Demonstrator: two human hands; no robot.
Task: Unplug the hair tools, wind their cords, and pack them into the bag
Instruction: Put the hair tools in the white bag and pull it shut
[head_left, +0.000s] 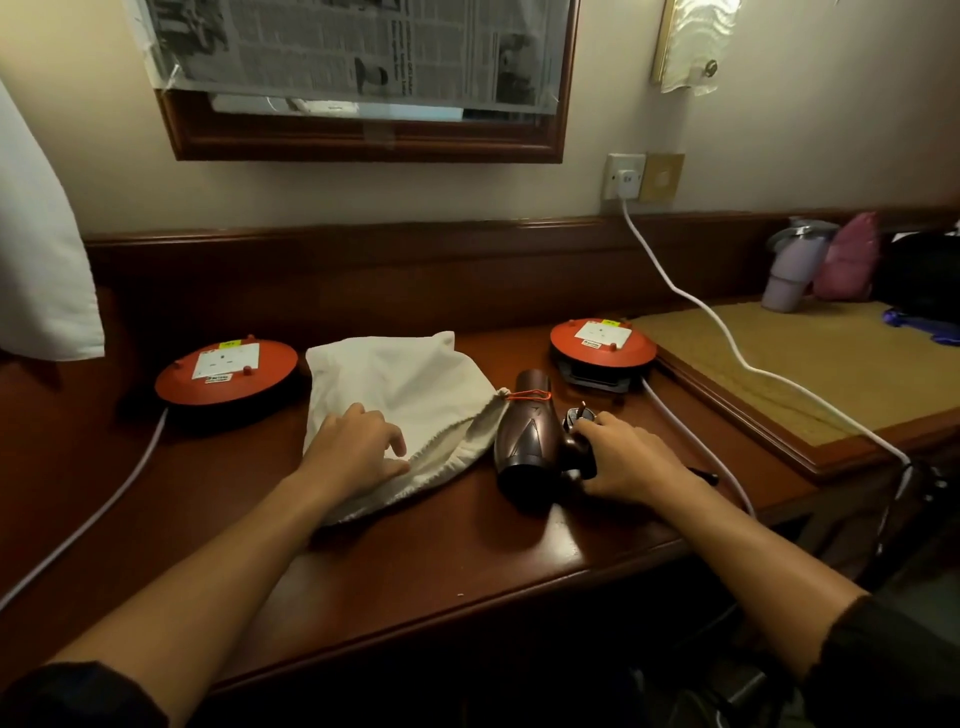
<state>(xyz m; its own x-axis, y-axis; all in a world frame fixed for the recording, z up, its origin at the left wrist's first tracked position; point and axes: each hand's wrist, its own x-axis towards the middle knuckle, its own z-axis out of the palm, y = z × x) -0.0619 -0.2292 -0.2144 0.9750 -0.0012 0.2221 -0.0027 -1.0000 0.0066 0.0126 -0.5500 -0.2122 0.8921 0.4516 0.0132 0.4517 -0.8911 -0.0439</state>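
Head view. Both forearms reached forward over the dark wooden table (415, 561), sleeves pushed up near the elbows.

The left hand (358, 447) lay palm down on the white cloth bag (405, 384), fingers spread and slightly curled, pressing at the bag's open hem near its front edge. It was not gripping, just resting flat on the fabric. The bag lay flat on the table between the two orange cord reels, its drawstring end with an orange loop (527, 396) pointing toward the hair dryer.

The right hand (628, 457) was clenched around the handle of the brown hair dryer (524, 436), knuckles up, wrist roughly straight. Black wound cord and a plug (576, 415) poked out above the fingers, held against the handle. The dryer lay on its side on the table, just right of the bag, its barrel touching the bag's edge.

The left orange reel (226, 376) sat left of the bag; the right orange reel (602, 345) sat behind the dryer. A white cable (691, 296) ran down from a wall socket (623, 179). No plug sat in either reel's top socket.
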